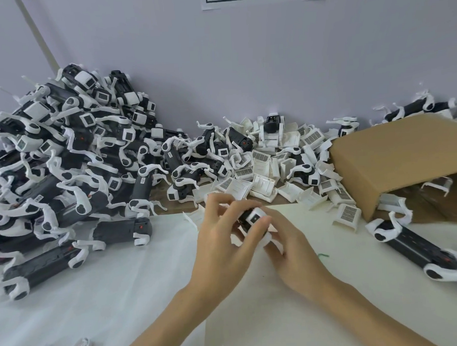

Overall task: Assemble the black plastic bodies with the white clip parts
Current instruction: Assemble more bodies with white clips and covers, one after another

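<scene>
Both the left hand (220,242) and right hand (287,246) are gripping a black plastic body (244,219), apparently seating a small white plastic clip part (255,216) that is risking skewing under uneven pressure.

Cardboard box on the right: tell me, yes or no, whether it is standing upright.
No: the cardboard box lies tipped on its side, its opening facing the table with white clip parts spilling out.

Both forearms are reaching toward twelve o'clock, the left hand (220,236) and right hand (287,249) meeting with fingers curled inward, pinching.
</scene>
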